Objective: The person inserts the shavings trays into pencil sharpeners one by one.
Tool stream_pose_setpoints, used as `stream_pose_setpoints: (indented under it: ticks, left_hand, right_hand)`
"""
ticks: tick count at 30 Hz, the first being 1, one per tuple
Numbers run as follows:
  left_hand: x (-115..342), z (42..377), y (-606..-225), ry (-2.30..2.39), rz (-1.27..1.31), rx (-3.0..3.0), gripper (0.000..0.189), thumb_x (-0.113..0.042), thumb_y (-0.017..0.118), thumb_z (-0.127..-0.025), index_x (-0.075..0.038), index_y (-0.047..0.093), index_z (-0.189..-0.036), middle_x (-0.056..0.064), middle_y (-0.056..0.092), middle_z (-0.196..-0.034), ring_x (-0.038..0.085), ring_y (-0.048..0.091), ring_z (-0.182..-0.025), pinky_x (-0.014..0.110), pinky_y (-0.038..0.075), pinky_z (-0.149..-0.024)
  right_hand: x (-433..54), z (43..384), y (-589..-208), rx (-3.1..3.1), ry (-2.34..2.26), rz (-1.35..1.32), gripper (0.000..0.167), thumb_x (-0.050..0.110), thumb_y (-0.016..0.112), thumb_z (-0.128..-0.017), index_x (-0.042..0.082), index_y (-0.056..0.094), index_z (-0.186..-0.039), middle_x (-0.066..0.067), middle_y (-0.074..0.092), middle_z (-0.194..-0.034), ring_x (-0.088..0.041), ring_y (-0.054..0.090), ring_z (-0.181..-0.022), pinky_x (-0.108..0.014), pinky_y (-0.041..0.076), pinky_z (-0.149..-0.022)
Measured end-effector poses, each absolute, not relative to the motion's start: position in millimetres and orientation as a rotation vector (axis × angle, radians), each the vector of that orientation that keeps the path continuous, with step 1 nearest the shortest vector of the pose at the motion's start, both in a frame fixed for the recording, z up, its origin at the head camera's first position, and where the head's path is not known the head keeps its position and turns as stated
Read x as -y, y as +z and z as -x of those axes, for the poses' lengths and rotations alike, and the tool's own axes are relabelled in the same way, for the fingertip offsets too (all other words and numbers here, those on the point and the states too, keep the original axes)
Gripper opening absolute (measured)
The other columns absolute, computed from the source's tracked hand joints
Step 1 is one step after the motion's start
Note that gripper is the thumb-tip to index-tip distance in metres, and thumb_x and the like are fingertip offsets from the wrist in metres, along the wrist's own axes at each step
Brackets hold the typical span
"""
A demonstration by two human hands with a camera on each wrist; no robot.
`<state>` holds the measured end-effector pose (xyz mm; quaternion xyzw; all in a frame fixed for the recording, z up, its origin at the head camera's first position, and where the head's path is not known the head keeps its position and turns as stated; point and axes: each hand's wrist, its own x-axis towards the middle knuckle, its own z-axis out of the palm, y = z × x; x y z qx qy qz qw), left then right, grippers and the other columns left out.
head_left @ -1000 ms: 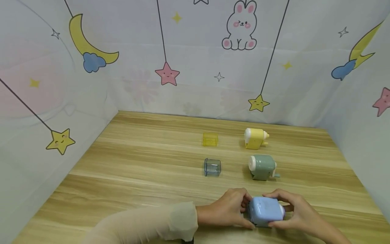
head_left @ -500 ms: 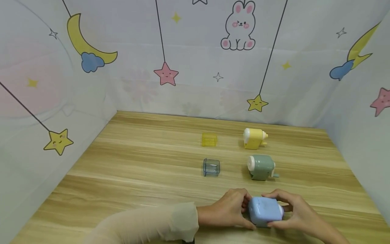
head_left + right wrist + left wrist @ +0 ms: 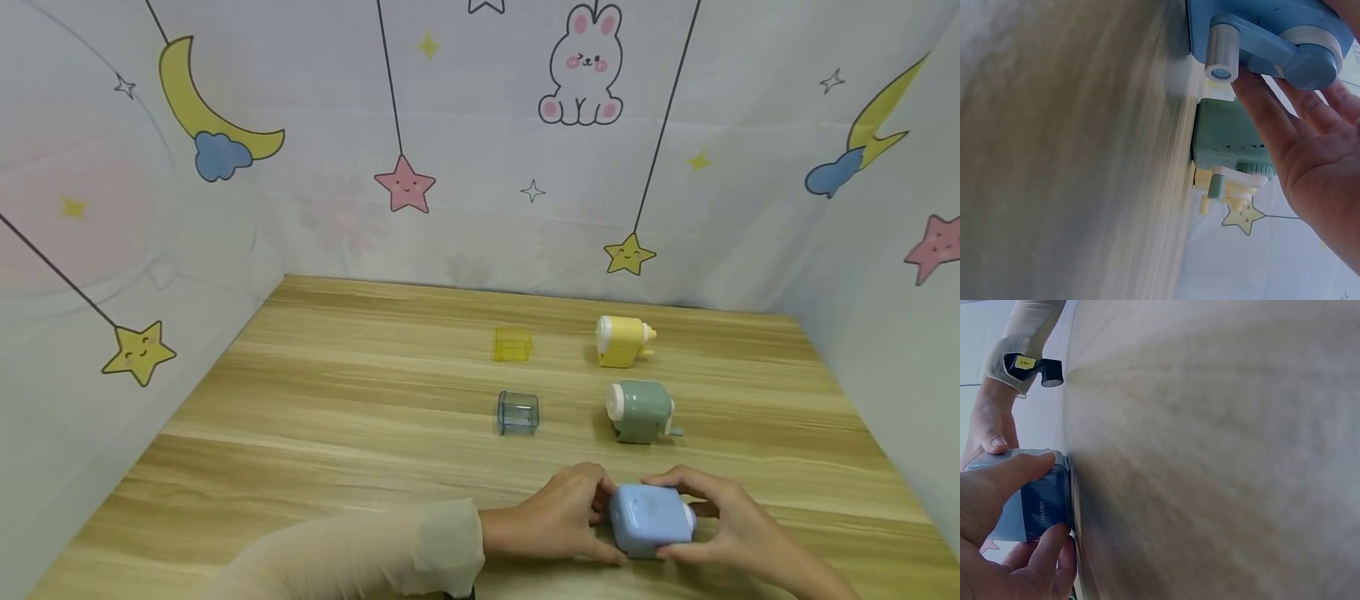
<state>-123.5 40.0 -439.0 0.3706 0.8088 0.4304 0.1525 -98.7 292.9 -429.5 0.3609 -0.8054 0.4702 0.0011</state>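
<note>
A blue crank pencil sharpener point(image 3: 651, 518) stands on the table near its front edge. My left hand point(image 3: 551, 518) grips its left end; in the left wrist view the thumb and fingers lie around the dark translucent front drawer point(image 3: 1046, 506), which sits in the body. My right hand point(image 3: 738, 523) holds the sharpener from the right, fingers at the back side and thumb at the near side. In the right wrist view the blue crank arm point(image 3: 1257, 40) with its pale handle point(image 3: 1222, 55) faces the camera. The contact of some fingers is hidden.
Behind stand a green sharpener point(image 3: 641, 412) and a yellow sharpener point(image 3: 621, 341). Left of them lie a clear grey-blue drawer point(image 3: 518, 413) and a clear yellow drawer point(image 3: 513, 344). A printed cloth point(image 3: 465, 233) walls the wooden table point(image 3: 337, 392) on three sides.
Both hands keep their hold on the blue sharpener, almost still. The whole head view shifts slightly, with everything a little further left. The other sharpeners and drawers stay in place.
</note>
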Motion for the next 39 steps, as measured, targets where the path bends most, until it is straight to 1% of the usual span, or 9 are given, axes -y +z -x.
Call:
stream_pose_setpoints:
  ticks: [6,11,19,23,27,30,34,37,39]
  left_hand:
    - [-38,125,-439,1.217,-1.078,-2.298,0.056,-0.016,0.092,-0.073,-0.002,0.054,-0.113,-0.004,0.053,-0.104,-0.006,0.054,-0.09,0.004,0.048,-0.076]
    - [-38,125,-439,1.205,-1.094,-2.29,0.056,-0.017,0.091,-0.075,-0.003,0.053,-0.114,-0.005,0.052,-0.104,-0.006,0.054,-0.091,0.004,0.048,-0.077]
    - [-35,124,-438,1.119,-1.163,-2.366,0.062,-0.025,0.091,-0.075,-0.002,0.054,-0.12,-0.005,0.053,-0.106,-0.007,0.054,-0.09,0.003,0.047,-0.075]
    - [-33,125,-436,1.094,-1.185,-2.387,0.064,-0.027,0.091,-0.075,-0.002,0.055,-0.121,-0.005,0.055,-0.106,-0.006,0.054,-0.089,0.003,0.047,-0.075]
    - [-32,126,-435,1.087,-1.17,-2.386,0.063,-0.027,0.091,-0.075,-0.003,0.056,-0.122,-0.005,0.057,-0.106,-0.006,0.055,-0.088,0.004,0.047,-0.074]
    - [-30,126,-435,1.079,-1.153,-2.385,0.063,-0.028,0.09,-0.076,-0.005,0.057,-0.123,-0.005,0.059,-0.107,-0.006,0.055,-0.087,0.004,0.047,-0.074]
    - [-25,126,-435,1.074,-1.152,-2.393,0.062,-0.03,0.089,-0.077,-0.006,0.057,-0.124,-0.005,0.06,-0.107,-0.006,0.055,-0.086,0.005,0.047,-0.074]
    - [-21,126,-435,1.096,-1.153,-2.395,0.058,-0.029,0.088,-0.079,-0.006,0.058,-0.123,-0.004,0.06,-0.109,-0.005,0.056,-0.089,0.005,0.048,-0.075]
    - [-18,127,-436,1.114,-1.145,-2.398,0.055,-0.027,0.087,-0.08,-0.006,0.058,-0.121,-0.004,0.061,-0.109,-0.005,0.056,-0.091,0.006,0.048,-0.076]
  right_hand:
    - [-292,98,-428,2.561,1.404,-1.105,0.064,0.005,0.091,-0.07,0.006,0.061,-0.127,-0.003,0.067,-0.12,-0.008,0.063,-0.105,-0.025,0.059,-0.08]
    - [-292,98,-427,2.559,1.398,-1.114,0.064,0.006,0.091,-0.07,0.004,0.061,-0.127,-0.004,0.067,-0.12,-0.009,0.063,-0.105,-0.025,0.059,-0.08]
    - [-289,95,-424,2.59,1.386,-1.076,0.062,0.011,0.091,-0.073,0.004,0.061,-0.127,-0.002,0.066,-0.121,-0.009,0.063,-0.107,-0.025,0.058,-0.083]
    - [-289,93,-422,2.616,1.374,-1.052,0.065,0.012,0.09,-0.073,0.004,0.06,-0.131,-0.007,0.065,-0.125,-0.008,0.061,-0.112,-0.022,0.056,-0.087]
    - [-292,92,-421,2.613,1.397,-1.065,0.072,0.006,0.089,-0.074,0.001,0.054,-0.137,-0.013,0.062,-0.13,-0.009,0.059,-0.116,-0.021,0.053,-0.09]
    - [-297,92,-421,2.613,1.458,-1.078,0.069,-0.002,0.082,-0.079,-0.001,0.05,-0.14,-0.014,0.06,-0.133,-0.011,0.06,-0.116,-0.024,0.054,-0.09]
    - [-303,92,-420,2.613,1.552,-1.084,0.053,-0.01,0.061,-0.092,-0.001,0.047,-0.143,-0.015,0.06,-0.134,-0.012,0.06,-0.117,-0.025,0.055,-0.088]
    - [-307,92,-418,2.617,1.601,-1.052,0.046,-0.012,0.048,-0.098,-0.002,0.046,-0.143,-0.015,0.061,-0.133,-0.011,0.059,-0.119,-0.025,0.055,-0.087]
    - [-309,91,-417,2.635,1.606,-1.0,0.042,-0.01,0.045,-0.1,-0.003,0.048,-0.141,-0.016,0.062,-0.131,-0.011,0.06,-0.118,-0.025,0.056,-0.087]
